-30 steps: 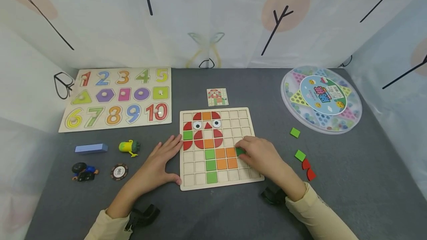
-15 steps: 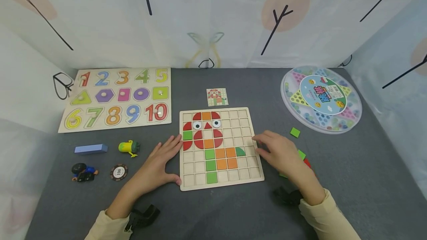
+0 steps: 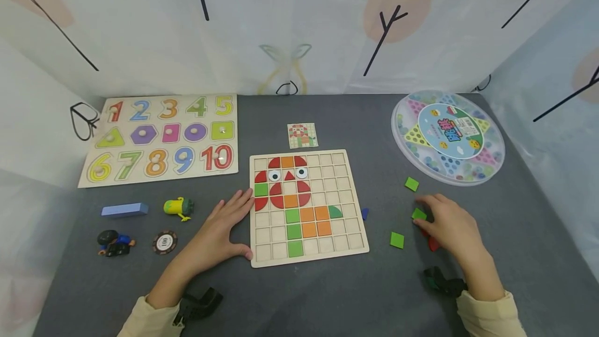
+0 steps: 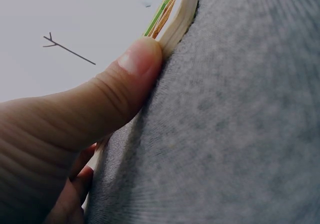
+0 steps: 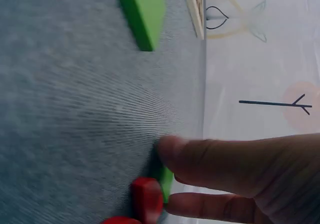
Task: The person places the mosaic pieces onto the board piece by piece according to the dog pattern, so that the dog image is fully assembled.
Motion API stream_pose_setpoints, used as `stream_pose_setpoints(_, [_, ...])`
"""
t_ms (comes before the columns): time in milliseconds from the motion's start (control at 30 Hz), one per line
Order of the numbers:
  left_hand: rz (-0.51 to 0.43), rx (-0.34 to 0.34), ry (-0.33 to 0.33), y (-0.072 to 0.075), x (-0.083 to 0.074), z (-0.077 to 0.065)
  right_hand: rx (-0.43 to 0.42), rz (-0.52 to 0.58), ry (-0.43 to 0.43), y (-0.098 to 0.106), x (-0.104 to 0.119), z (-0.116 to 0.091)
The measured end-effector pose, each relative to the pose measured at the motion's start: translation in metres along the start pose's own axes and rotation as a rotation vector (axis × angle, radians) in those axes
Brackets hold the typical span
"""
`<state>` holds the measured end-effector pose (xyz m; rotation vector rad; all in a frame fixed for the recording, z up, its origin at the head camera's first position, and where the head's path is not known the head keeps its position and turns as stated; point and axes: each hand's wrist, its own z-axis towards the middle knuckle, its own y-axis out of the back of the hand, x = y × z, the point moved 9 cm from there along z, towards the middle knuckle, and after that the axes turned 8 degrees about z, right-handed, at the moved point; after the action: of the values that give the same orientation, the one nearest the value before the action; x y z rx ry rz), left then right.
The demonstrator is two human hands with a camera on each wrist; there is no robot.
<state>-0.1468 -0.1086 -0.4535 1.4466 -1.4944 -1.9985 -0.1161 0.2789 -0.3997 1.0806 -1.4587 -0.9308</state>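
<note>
A wooden grid board (image 3: 357, 251) holds red, orange and green tiles and two eye tiles in the head view. My left hand (image 3: 226, 230) rests against the board's left edge, fingers spread and thumb at the near corner; in the left wrist view the thumb (image 4: 132, 68) presses the board's side. Right of the board, my right hand (image 3: 449, 225) has thumb and a finger at opposite sides of a green square tile (image 3: 418, 214), which lies on the table. Red tiles (image 3: 433, 244) lie partly hidden under that hand. Another green square tile (image 3: 396, 240) lies nearer the board.
A small pattern card (image 3: 302, 135) lies behind the board. One more green tile (image 3: 412, 184) and a blue piece (image 3: 365, 214) lie to the right. A number puzzle (image 3: 229, 167), toy figures, a blue block (image 3: 124, 210) and a chip (image 3: 165, 242) stand left; a round game box (image 3: 402, 157) is back right.
My right hand has left the dark green quarter-round tile on the board and moved right to the loose tiles. A green square and a blue piece now show right of the board. Left hand stays.
</note>
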Motion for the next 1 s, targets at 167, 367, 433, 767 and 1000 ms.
stream_pose_setpoints(167, [0.004, -0.008, -0.005, 0.001, 0.000, 0.000, 0.003, 0.033, -0.011, -0.003, -0.002, -0.001])
stream_pose_setpoints(367, [0.000, -0.010, -0.012, 0.001, -0.001, 0.000, -0.082, 0.035, 0.107, -0.001, 0.022, 0.000])
stream_pose_setpoints(433, [0.001, -0.010, -0.011, 0.000, -0.001, 0.000, -0.115, 0.047, 0.213, -0.003, 0.045, 0.000])
stream_pose_setpoints(767, [-0.002, -0.004, -0.004, -0.002, 0.001, 0.000, -0.041, 0.099, 0.635, -0.037, 0.149, -0.003])
stream_pose_setpoints(1000, [-0.003, -0.013, -0.013, 0.000, 0.001, 0.000, -0.028, 0.072, 0.665, -0.047, 0.157, -0.003])
